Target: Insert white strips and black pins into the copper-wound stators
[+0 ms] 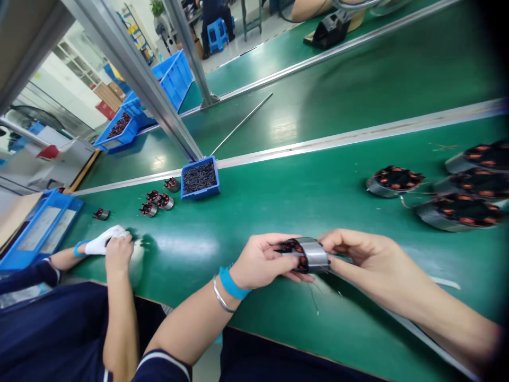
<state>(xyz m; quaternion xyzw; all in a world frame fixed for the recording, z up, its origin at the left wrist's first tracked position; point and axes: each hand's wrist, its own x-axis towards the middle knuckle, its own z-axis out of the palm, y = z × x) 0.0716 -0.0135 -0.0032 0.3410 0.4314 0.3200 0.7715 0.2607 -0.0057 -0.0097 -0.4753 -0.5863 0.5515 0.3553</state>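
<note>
My left hand (264, 260) is closed around a motor stator (314, 253), a silvery ring with black insulation and copper windings, held on its side above the green bench. At the stator's right end, the thumb and fingers of my right hand (363, 257) are closed on its edge; whether they also pinch a wire there is hidden. Thin loose wires (317, 303) hang below the stator. To the right, a separate stator (395, 181) lies flat, with several more stators (461, 212) beside it, blurred at the frame's edge.
A blue bin (201, 192) of small dark pieces stands ahead left, near several smaller stators (149, 210). At left, a co-worker's hands (113, 244), one gloved, work over the bench. A metal frame post (159, 101) rises behind; a thin rod (242, 123) lies beyond the rail.
</note>
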